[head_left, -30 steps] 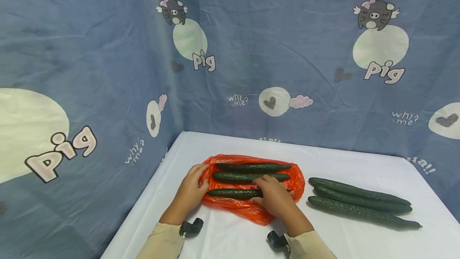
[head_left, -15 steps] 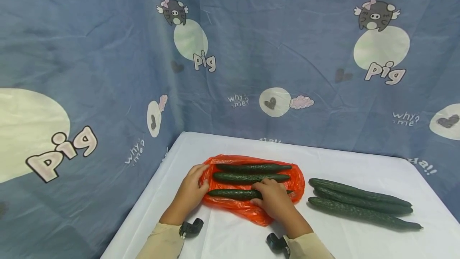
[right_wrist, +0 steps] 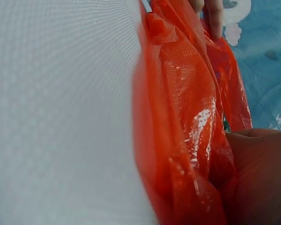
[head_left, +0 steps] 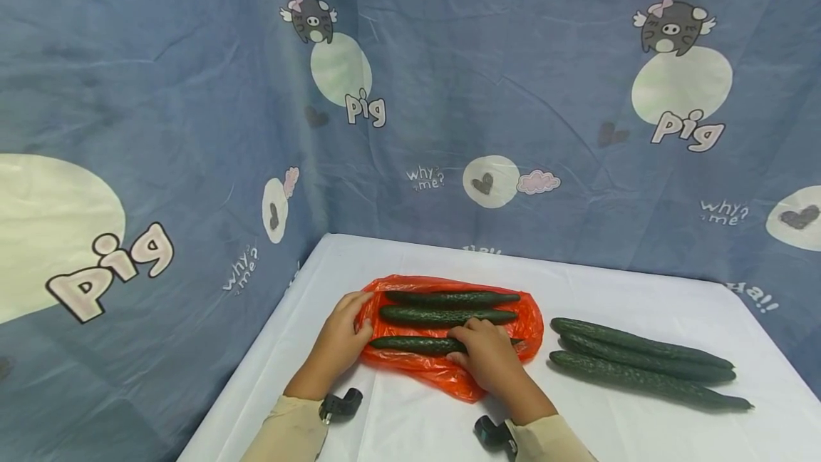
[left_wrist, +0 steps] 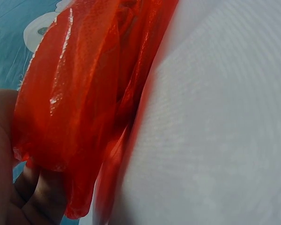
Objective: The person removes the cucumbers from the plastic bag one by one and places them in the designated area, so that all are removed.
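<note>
In the head view a red plastic bag (head_left: pixel 442 374) lies spread on the table with three dark green cucumbers on it. My left hand (head_left: pixel 336 339) holds the bag's left edge, its fingers partly behind the crumpled plastic in the left wrist view. My right hand (head_left: pixel 492 356) grips the nearest cucumber (head_left: pixel 410 346) close to its right end, covering part of it. Farther back lie the middle cucumber (head_left: pixel 417 316) and the far cucumber (head_left: pixel 449 299), roughly parallel to it. In the right wrist view, the bag (right_wrist: pixel 192 98) hides most of the held cucumber.
Three more cucumbers (head_left: pixel 641 358) lie side by side on the white tabletop (head_left: pixel 596 426), right of the bag. A blue curtain (head_left: pixel 410 113) printed with pigs stands behind the table and along its left side.
My right hand has shifted slightly nearer to me, its fingertips drawing back from the middle cucumber onto the nearest one. The left hand and the bag look unchanged.
</note>
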Demonstrator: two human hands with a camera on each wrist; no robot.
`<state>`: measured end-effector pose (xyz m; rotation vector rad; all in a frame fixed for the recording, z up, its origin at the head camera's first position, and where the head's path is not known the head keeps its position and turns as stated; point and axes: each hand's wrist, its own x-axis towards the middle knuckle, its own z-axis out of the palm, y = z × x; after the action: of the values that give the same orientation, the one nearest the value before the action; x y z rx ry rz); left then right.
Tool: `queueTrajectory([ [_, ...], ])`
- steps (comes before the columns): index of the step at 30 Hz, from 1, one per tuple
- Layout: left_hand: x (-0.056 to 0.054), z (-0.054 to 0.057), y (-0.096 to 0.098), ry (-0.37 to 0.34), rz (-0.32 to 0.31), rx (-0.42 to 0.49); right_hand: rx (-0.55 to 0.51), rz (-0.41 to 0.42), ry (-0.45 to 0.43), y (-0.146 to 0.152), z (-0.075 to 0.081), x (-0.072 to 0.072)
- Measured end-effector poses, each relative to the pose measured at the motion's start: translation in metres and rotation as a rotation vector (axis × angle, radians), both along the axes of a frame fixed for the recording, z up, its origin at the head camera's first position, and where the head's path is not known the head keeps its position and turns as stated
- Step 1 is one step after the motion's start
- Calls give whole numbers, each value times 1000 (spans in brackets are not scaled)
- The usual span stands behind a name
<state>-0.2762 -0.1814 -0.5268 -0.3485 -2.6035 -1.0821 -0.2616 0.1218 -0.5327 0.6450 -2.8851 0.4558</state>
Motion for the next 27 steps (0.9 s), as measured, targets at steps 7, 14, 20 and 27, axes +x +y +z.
queueTrajectory([
  [7,1,0,0,1,6,-3,10,8,-2,1,2,1],
  [14,-1,2,0,36,-9,-24,0,10,-2,1,3,2],
  [20,-2,2,0,28,-11,-23,-15,7,0,1,4,2],
  [27,2,2,0,8,6,-9,-17,13,11,0,4,3],
])
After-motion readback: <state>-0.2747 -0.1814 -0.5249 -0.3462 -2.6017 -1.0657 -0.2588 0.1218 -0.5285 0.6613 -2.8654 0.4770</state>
